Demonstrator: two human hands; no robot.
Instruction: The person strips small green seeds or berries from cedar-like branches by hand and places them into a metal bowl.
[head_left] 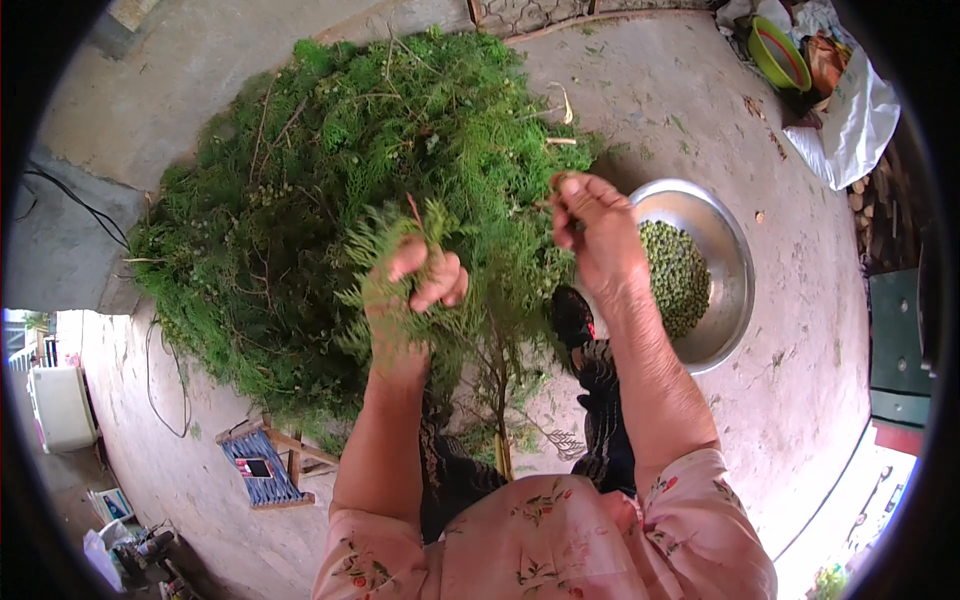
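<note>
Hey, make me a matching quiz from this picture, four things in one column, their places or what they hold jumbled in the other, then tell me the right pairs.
Column one:
1. Left hand
2. Metal bowl
3. Wooden stool
4. Yellow-green basin

Column two:
A. Has a phone-like object on it
B. At the upper right of the picture, near a white sheet
C. Grips a feathery green sprig
D. Holds many small round green pieces

Right pairs: 1-C, 2-D, 3-A, 4-B.

Branch heap (330, 150) left, bowl (730, 285) right, berries (677, 280) in bowl, stool (280, 488) lower left, phone (254, 468) on stool
</note>
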